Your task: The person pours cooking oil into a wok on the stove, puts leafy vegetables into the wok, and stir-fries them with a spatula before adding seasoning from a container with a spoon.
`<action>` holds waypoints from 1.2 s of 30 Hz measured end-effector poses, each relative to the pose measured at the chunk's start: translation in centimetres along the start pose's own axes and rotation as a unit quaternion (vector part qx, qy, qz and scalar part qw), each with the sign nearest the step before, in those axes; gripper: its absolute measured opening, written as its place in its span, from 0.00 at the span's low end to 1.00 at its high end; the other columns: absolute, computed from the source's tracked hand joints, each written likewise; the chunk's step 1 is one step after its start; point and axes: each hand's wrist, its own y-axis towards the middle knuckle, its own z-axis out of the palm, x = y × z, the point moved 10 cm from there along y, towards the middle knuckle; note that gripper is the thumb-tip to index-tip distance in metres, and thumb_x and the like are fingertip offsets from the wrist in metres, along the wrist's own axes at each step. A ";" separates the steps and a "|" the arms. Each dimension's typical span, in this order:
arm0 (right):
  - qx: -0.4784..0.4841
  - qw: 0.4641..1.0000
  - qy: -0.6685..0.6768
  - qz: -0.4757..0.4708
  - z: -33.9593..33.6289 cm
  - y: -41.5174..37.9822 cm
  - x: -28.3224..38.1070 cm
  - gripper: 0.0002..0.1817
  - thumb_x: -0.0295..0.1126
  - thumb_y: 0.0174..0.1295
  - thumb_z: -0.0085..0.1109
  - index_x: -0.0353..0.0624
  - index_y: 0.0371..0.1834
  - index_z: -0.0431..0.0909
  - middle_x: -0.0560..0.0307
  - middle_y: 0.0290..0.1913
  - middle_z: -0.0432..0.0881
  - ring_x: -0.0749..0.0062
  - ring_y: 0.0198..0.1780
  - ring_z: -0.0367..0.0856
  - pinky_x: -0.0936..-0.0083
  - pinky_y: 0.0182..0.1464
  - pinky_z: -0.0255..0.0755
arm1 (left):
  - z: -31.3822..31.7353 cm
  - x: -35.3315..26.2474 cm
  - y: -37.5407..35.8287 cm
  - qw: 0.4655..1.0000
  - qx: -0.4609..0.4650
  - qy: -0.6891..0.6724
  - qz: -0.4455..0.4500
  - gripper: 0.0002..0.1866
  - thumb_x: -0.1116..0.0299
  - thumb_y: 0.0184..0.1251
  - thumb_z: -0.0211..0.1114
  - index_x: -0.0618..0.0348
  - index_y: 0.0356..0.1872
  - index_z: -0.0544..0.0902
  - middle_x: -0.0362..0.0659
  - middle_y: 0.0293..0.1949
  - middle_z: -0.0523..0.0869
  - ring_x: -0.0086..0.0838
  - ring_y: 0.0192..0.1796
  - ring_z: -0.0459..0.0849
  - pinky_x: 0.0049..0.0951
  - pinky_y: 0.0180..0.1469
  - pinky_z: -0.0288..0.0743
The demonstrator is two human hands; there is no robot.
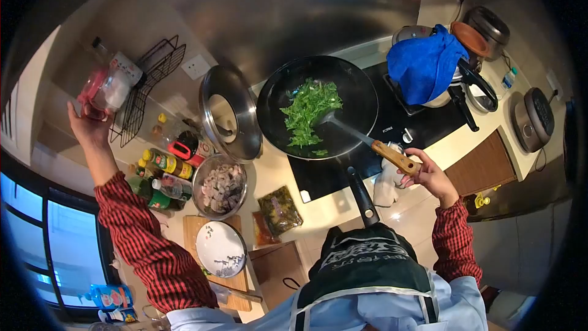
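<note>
My right hand (429, 178) is closed around the wooden handle of a spatula (392, 156). The spatula's metal blade rests in chopped leafy greens (311, 107) inside a black wok (352, 132) on the cooktop. At the far left, my left hand (90, 129) is raised to the wire rack, fingers and thumb around the near end of a pink-and-clear seasoning jar (95, 107). A clear container of white grains (116, 91) stands right beside it.
A steel bowl of raw meat pieces (220, 190), sauce bottles (165, 162) and a large lid (214, 101) stand left of the wok. A white plate (220, 245) sits on a cutting board (193, 230). A blue cloth (425, 64) covers a pot at right. The wok handle (361, 196) points toward me.
</note>
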 end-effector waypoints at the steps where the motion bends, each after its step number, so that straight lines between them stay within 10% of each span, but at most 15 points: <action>1: 0.012 0.999 -0.025 0.018 0.1 -0.2 0.4 0.35 0.10 0.41 0.38 0.46 0.58 0.53 0.45 0.40 0.74 0.67 0.37 0.77 0.76 0.40 0.72 | 1.6 0.9 -2.6 0.999 0.038 -0.010 -0.038 0.15 0.54 0.57 0.52 0.52 0.20 0.73 0.36 0.19 0.72 0.26 0.25 0.69 0.30 0.33 0.63; 6: -0.117 0.865 -0.469 -0.133 -0.2 -1.9 8.9 0.19 0.18 0.48 0.49 0.39 0.46 0.65 0.57 0.29 0.75 0.77 0.28 0.72 0.82 0.32 0.67 | 4.9 9.2 -15.6 0.978 0.173 0.021 -0.113 0.10 0.57 0.57 0.55 0.52 0.28 0.74 0.35 0.27 0.77 0.21 0.29 0.72 0.26 0.28 0.68; 13: 0.078 0.736 -0.541 -0.400 17.7 -3.1 17.8 0.07 0.23 0.46 0.56 0.39 0.30 0.75 0.54 0.25 0.71 0.67 0.23 0.70 0.78 0.25 0.64 | 5.9 18.4 -30.8 0.941 0.247 0.009 -0.230 0.08 0.68 0.58 0.53 0.62 0.34 0.74 0.40 0.32 0.77 0.23 0.34 0.75 0.25 0.41 0.67; 21: 0.186 0.512 -0.717 -0.435 25.5 -2.5 12.2 0.04 0.29 0.36 0.54 0.41 0.17 0.76 0.54 0.27 0.69 0.65 0.34 0.72 0.75 0.31 0.68 | 6.5 20.3 -34.9 0.920 0.346 0.062 -0.174 0.10 0.69 0.59 0.53 0.62 0.21 0.70 0.38 0.33 0.67 0.20 0.36 0.65 0.19 0.40 0.57; 36: 0.249 0.658 -0.599 -0.382 24.6 -1.4 12.1 0.01 0.23 0.37 0.53 0.39 0.15 0.74 0.51 0.23 0.73 0.57 0.28 0.74 0.68 0.31 0.69 | 5.4 22.2 -34.4 0.918 0.302 0.086 -0.241 0.11 0.69 0.61 0.52 0.63 0.21 0.70 0.35 0.28 0.69 0.16 0.32 0.63 0.16 0.37 0.56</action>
